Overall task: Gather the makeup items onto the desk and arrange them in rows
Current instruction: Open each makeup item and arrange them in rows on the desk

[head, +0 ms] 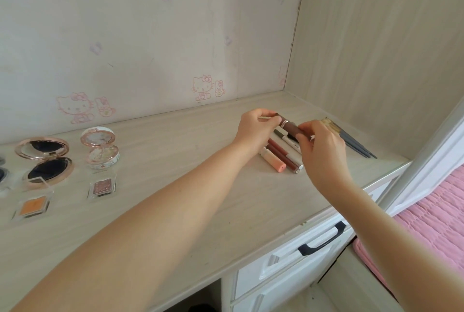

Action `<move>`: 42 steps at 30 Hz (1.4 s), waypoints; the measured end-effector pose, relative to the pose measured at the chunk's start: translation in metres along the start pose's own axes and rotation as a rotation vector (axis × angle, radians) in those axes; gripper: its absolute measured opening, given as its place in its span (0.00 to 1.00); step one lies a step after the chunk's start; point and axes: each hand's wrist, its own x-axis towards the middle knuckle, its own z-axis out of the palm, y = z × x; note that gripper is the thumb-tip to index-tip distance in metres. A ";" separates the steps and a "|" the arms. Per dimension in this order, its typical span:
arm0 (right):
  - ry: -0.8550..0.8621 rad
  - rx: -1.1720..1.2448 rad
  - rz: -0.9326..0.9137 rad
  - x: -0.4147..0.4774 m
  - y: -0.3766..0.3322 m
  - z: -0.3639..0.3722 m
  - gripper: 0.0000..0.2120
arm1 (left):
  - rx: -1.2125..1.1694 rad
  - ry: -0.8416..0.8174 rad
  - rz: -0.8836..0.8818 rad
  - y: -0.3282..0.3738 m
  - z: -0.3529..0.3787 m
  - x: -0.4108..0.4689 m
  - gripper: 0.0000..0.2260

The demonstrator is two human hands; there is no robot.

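A pale wood-grain desk [200, 186] runs under a wall papered with faint pink cartoon cats, and a side panel closes it off at my 2 o'clock. Below the desk edge at 4 o'clock is a white drawer with a dark handle [322, 240], and pink bedding [431, 213] shows beyond it.

Both my bare arms reach forward toward 1 o'clock. My left hand [256, 129] pinches one end of a brown lip gloss tube [291, 128] between thumb and fingertips; my right hand [322, 147] pinches the other end the same way. I hold the tube just above the desk, tilted down toward the right.

Directly under it, a row of slim items lies side by side on the desk: a peach tube [275, 162], a dark red gloss [285, 157] touching it, and a white pencil [290, 144] partly hidden by my hands. Just past my right hand at 2 o'clock, several grey-handled brushes [354, 142] lie together, bristles toward the wall.

Well apart at 10 o'clock sit an open rose-gold mirror compact [45, 158], an open floral compact [101, 147], a clear pan of pink glitter shadow [102, 186] and a clear pan of orange shadow [32, 207].
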 end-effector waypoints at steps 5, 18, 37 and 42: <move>-0.002 0.173 -0.016 -0.018 -0.032 -0.009 0.07 | -0.316 -0.017 -0.089 0.010 -0.034 -0.032 0.07; -0.348 0.494 0.015 -0.086 -0.106 -0.001 0.11 | -0.187 0.021 0.005 0.018 -0.153 -0.149 0.09; -0.687 0.515 -0.147 -0.134 -0.223 0.034 0.07 | 0.536 0.112 0.128 -0.006 -0.264 -0.254 0.04; -0.733 0.613 -0.032 -0.153 -0.243 0.058 0.10 | 0.706 0.183 0.214 -0.016 -0.277 -0.267 0.05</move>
